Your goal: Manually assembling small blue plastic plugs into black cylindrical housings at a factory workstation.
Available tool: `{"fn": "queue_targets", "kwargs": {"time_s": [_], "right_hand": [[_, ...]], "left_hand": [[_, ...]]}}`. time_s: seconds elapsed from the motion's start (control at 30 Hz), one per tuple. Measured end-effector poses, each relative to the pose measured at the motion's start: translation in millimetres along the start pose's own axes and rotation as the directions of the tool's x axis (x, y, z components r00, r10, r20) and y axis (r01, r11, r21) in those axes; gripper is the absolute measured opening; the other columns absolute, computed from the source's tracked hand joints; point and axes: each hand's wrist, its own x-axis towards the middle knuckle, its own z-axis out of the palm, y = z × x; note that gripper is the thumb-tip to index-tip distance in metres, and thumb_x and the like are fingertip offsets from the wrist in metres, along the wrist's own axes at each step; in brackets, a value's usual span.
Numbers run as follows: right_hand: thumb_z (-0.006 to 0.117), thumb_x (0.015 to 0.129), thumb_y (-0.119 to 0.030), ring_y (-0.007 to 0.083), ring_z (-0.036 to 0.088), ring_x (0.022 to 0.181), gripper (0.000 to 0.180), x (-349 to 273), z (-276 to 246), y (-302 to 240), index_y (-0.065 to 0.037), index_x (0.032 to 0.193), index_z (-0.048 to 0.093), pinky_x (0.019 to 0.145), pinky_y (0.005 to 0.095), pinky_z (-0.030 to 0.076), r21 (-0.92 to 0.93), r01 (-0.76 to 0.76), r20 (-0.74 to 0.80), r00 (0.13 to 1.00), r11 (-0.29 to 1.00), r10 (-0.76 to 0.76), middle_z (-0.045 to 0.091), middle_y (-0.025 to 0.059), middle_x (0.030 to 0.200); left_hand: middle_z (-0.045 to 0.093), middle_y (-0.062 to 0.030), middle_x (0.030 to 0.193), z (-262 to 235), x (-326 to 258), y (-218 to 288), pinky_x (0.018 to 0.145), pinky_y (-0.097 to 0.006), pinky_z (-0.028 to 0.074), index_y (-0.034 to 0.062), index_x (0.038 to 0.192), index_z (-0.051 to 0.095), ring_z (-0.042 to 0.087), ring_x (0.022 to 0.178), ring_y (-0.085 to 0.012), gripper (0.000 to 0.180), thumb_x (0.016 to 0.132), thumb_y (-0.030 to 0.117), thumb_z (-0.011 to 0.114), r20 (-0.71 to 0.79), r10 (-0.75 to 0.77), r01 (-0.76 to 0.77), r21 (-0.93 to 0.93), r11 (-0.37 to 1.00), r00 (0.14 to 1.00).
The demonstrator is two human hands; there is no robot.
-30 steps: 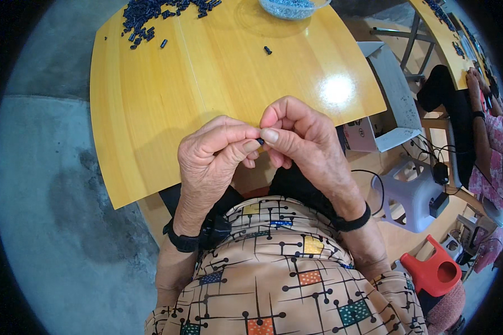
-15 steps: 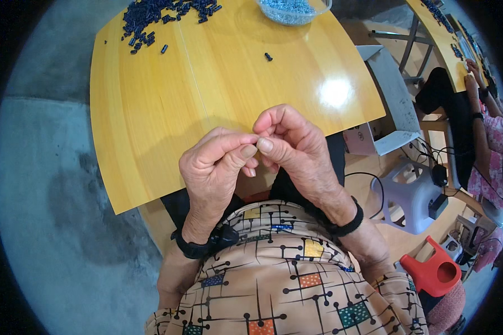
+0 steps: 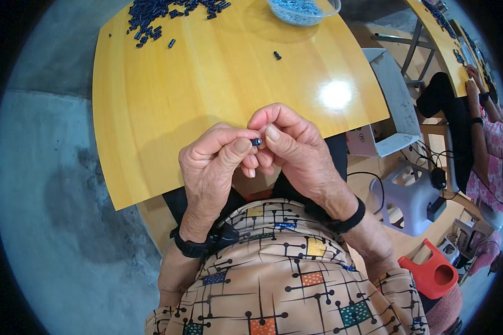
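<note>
My left hand point(image 3: 211, 162) pinches a small dark blue cylindrical piece point(image 3: 256, 142) between thumb and forefinger, its shiny end facing right. Right beside that end, my right hand point(image 3: 297, 146) is closed in a pinch, thumb near forefinger. What it holds, if anything, is too small to make out. Both hands are held over the near edge of the yellow wooden table point(image 3: 151, 139). Farther off on the tabletop lies one dark piece point(image 3: 277, 55) by itself.
A heap of dark pieces point(image 3: 151, 17) covers the far left of the table. Near it stands a clear bowl point(image 3: 302, 17) of small bluish-silver parts. On the right are an open cardboard box point(image 3: 394, 100), a pale plastic stool point(image 3: 402, 192), a red stool point(image 3: 433, 273) and another person's arm point(image 3: 475, 103).
My fingertips have parted slightly, so the dark cylindrical piece in my left hand now shows. My right thumb has shifted up and to the right. The view has tilted slightly.
</note>
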Motion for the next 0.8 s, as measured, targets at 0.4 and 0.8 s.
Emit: {"fn": "queue_targets", "kwargs": {"time_s": [0.4, 0.8], "right_hand": [[0.056, 0.093, -0.011, 0.0072, 0.055, 0.065, 0.016, 0.5, 3.1, -1.9, -0.001, 0.104, 0.052, 0.055, 0.0180, 0.043, -0.224, 0.033, 0.054, 0.998, 0.974, -0.021, 0.058, 0.0023, 0.081], [0.057, 0.091, -0.008, 0.0067, 0.055, 0.068, 0.017, -3.7, -2.3, -0.5, 0.001, 0.106, 0.056, 0.061, 0.0193, 0.046, -0.003, 0.042, -0.052, 0.998, 0.999, -0.042, 0.059, 0.0024, 0.082]], "left_hand": [[0.060, -0.0056, 0.072, -0.2, -4.1, -0.9, 0.052, -0.020, 0.045, -0.0031, 0.090, 0.065, 0.055, 0.059, -0.0083, 0.012, 0.089, 0.008, 0.060, -0.034, 0.020, -0.019, 0.039, 0.999, 0.999], [0.062, -0.0063, 0.073, 3.6, -1.3, 0.0, 0.052, -0.021, 0.046, -0.0037, 0.094, 0.066, 0.055, 0.057, -0.0093, 0.019, 0.091, 0.014, 0.060, -0.043, -0.162, 0.147, -0.247, 0.958, 0.986]]}}
